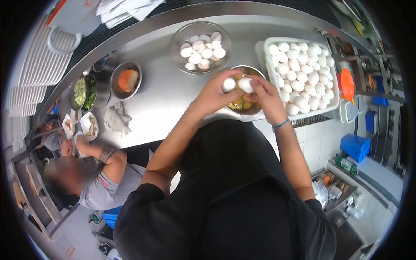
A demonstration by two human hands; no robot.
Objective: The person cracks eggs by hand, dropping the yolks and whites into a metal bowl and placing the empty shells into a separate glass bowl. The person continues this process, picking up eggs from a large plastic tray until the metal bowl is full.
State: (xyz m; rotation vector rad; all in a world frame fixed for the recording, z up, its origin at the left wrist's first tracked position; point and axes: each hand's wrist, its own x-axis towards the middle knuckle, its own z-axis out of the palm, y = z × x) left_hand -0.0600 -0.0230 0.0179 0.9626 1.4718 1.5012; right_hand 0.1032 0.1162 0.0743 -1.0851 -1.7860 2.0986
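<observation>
My left hand and my right hand meet over a metal bowl. Between the thumb and fingers of the left is a white egg; a second white egg, close beside it, is pinched in the right. Whether either shell is whole, I cannot tell. Raw egg yolks lie in the bowl beneath, partly covered by my hands. To the right stands a white tub heaped with whole eggs. Beyond my left hand, a clear bowl contains white eggshells.
On the left of the steel counter are a bowl of orange food, pots of chopped greens, small white dishes and a crumpled cloth. A person in grey works at the left end. Stacked plates stand behind.
</observation>
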